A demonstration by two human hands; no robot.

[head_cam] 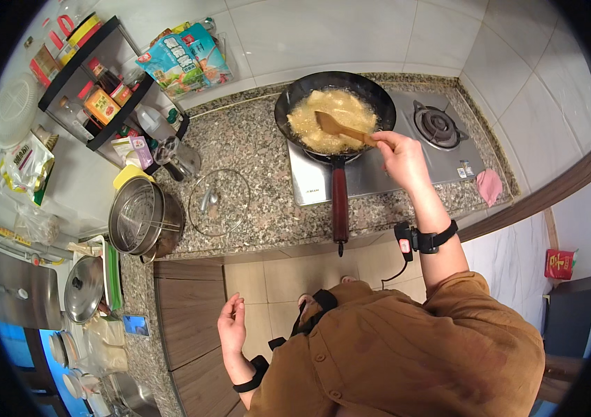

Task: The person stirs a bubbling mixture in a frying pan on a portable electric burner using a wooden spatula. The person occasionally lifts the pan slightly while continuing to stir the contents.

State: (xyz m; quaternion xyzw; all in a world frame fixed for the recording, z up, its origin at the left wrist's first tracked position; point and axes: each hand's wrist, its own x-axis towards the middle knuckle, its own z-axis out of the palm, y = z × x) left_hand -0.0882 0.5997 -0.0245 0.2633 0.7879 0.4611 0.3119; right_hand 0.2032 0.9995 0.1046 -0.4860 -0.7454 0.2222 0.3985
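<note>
My right hand (398,157) grips the handle end of a wooden spatula (334,125). The spatula's blade lies over pale golden pieces (310,112) bubbling in oil inside a black wok (386,114). That wok sits on the left burner of a steel gas hob (306,182), its dark red handle (340,200) pointing towards me. Low beside the counter, my left hand (232,319) hangs with nothing in it, fingers loosely bent and the thumb apart.
A glass lid (233,208) lies on the granite counter (269,208), next to a steel pot (170,234) with strainers on top. Bottles and packets fill a black rack (118,86) at the left. The right burner (437,122) is uncovered; a pink cloth (489,186) lies beyond it.
</note>
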